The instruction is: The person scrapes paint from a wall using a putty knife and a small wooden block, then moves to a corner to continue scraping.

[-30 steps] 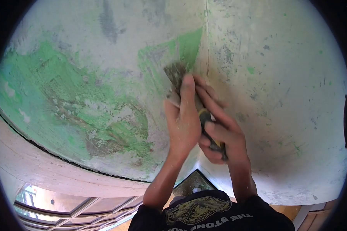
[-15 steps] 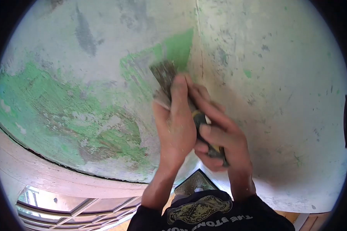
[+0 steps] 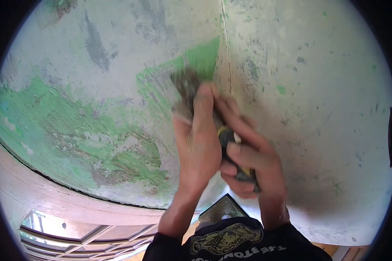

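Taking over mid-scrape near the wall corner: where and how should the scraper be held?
Grip the scraper by its dark handle, coming from below, as the right hand does. The blade points up against the green paint, so the handle is the free end. The left hand presses flat behind the blade.

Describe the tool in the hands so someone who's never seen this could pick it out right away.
Find the inside corner where two pale plaster walls meet. Left of that seam lies a solid green paint patch, and pressed just below it is a flat, grimy metal scraper blade. Its black-and-yellow handle, unlike anything nearby, sits in the right hand.
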